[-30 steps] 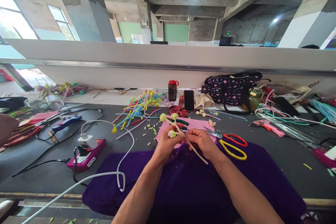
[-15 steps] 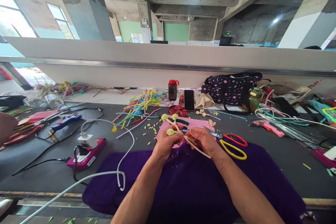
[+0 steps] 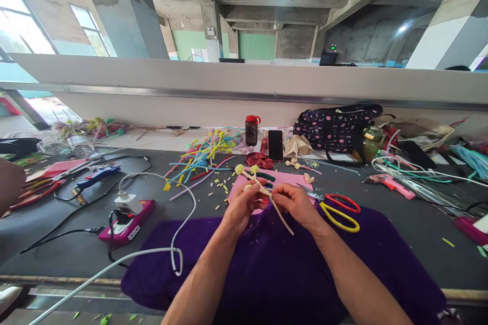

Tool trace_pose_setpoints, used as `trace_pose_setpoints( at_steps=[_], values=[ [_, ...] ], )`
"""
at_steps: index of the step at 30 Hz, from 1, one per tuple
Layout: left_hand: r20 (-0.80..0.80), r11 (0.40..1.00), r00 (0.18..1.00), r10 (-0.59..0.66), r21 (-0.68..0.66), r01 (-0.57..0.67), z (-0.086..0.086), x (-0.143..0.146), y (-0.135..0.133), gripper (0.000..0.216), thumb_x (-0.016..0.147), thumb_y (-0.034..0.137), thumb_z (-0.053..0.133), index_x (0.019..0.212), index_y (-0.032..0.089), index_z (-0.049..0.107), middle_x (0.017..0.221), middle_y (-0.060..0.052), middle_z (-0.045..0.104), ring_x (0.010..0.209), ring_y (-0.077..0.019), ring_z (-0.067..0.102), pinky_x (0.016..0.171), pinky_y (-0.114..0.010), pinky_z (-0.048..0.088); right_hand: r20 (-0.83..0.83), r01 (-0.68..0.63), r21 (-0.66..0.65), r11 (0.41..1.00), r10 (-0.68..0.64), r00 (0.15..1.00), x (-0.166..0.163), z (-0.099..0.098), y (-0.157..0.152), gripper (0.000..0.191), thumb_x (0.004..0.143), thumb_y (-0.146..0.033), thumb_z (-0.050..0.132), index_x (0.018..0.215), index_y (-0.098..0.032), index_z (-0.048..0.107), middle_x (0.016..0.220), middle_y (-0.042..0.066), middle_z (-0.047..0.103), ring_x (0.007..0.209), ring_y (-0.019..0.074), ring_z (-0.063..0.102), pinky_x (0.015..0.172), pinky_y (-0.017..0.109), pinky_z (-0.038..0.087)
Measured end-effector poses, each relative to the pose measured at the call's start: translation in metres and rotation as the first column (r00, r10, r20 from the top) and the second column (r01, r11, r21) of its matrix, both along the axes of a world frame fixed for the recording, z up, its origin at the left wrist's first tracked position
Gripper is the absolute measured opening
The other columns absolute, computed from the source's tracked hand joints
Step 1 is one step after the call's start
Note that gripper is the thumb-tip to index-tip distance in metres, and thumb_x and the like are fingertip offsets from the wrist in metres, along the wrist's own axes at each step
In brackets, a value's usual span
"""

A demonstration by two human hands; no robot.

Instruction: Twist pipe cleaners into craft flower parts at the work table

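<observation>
My left hand is closed around a small bunch of pale yellow pipe-cleaner flower buds, whose heads stick up above its fingers. My right hand pinches a cream pipe-cleaner stem that runs from the bunch down and to the right. Both hands hover over a purple cloth at the table's near edge, just in front of a pink sheet.
Scissors with a red and a yellow handle lie right of my hands. A pink power strip with white cable sits left. Coloured pipe cleaners, a dark bottle, a phone, a spotted bag and a pink glue gun lie farther back.
The loose stem's free end swung down and left under my right hand. The bud bunch shifted slightly in my left hand; both hands stayed in place.
</observation>
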State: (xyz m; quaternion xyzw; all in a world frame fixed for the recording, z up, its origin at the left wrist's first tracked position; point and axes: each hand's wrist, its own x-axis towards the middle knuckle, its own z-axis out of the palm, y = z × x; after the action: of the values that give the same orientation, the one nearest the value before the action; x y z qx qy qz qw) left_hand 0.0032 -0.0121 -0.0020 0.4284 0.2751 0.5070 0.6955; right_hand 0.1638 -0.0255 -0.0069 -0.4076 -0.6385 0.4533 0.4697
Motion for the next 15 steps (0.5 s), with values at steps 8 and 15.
trace_pose_setpoints(
  at_steps=[8, 15],
  values=[
    [-0.127, 1.000, 0.992, -0.009, -0.010, 0.007, 0.0007, -0.0058, 0.0030, 0.030, 0.068, 0.028, 0.061, 0.094, 0.013, 0.064, 0.078, -0.007, 0.062, 0.068, -0.0136, 0.056, 0.049, -0.019, 0.041, 0.216, 0.061, 0.166, 0.984, -0.097, 0.972, 0.0023, 0.0015, 0.0004, 0.012, 0.076, -0.023, 0.050, 0.073, -0.016, 0.060, 0.060, -0.003, 0.054, 0.051, 0.0087, 0.045, 0.047, 0.019, 0.033],
    [-0.310, 0.999, 0.950, 0.027, 0.026, -0.019, -0.0043, -0.0056, 0.0063, 0.029, 0.061, 0.022, 0.068, 0.088, 0.015, 0.063, 0.072, -0.003, 0.064, 0.059, -0.0095, 0.054, 0.052, -0.019, 0.039, 0.331, 0.063, 0.304, 0.950, -0.168, 0.928, 0.0044, 0.0071, -0.0006, 0.013, 0.075, -0.018, 0.050, 0.073, -0.016, 0.062, 0.066, 0.000, 0.061, 0.059, 0.0112, 0.050, 0.054, 0.021, 0.036]
  ],
)
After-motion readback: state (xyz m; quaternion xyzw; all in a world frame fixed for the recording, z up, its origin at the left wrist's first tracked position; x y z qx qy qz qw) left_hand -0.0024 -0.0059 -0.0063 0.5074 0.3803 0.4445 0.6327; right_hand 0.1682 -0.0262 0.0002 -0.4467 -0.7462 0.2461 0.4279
